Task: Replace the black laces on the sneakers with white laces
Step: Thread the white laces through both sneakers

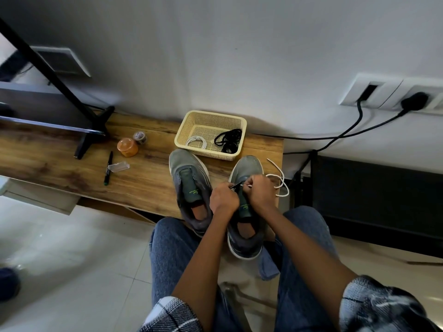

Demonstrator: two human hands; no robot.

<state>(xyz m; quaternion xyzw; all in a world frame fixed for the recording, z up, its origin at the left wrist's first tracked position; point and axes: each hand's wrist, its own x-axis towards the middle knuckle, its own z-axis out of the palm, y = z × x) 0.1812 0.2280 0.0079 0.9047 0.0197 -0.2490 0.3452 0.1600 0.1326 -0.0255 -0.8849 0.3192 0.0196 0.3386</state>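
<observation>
Two grey sneakers stand side by side on the wooden table. The left sneaker (189, 185) has no lace in it. Both my hands work over the eyelets of the right sneaker (245, 226). My left hand (224, 196) pinches the eyelet flap and a lace end. My right hand (260, 190) pinches the white lace (280, 184), which trails in a loop to the right over the table edge. Behind the sneakers a cream basket (184, 137) holds another coiled white lace (196, 141) and the black laces (229, 138).
On the table (143, 185) to the left lie a black marker (108, 171), a clear plastic case (118, 167), an orange jar (127, 146) and a small tape roll (140, 137). A black stand leg (93, 133) rests at the back left. Power cables (340, 137) run along the wall on the right.
</observation>
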